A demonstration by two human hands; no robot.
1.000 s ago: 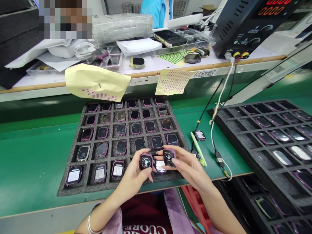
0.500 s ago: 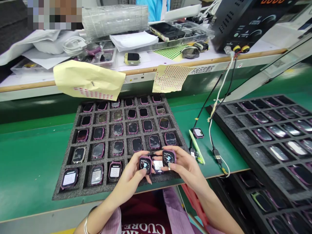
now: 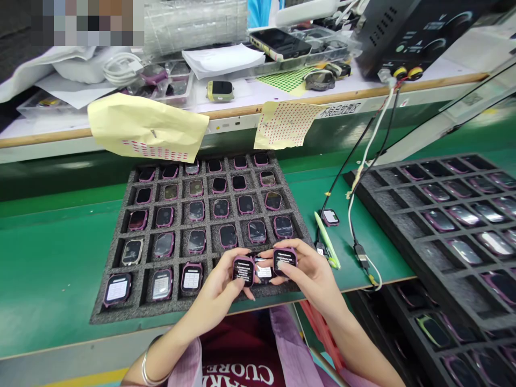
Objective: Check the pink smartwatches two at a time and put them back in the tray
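Observation:
My left hand is closed around a purple-framed smartwatch case, its thumb on the lower part of the lit screen. A second purple smartwatch case is gripped in my right hand, with the thumb over its display. Both screens show lines of white text on black; the wording is too small to read surely. Between the hands, a watch with a white screen sits behind my fingertips, partly covered. Beneath is a grey foam tray holding several rows of strapless watches, a few in the front row lit white.
Right of the tray lie a light green pen, a small lit watch and hanging cables with a USB plug. Stacked foam trays of watches stand at far right. A shelf edge and black power supply are behind.
Both held watches' screens have switched from a coloured graphic to lines of text. My right thumb has moved up onto its screen. The view has shifted slightly.

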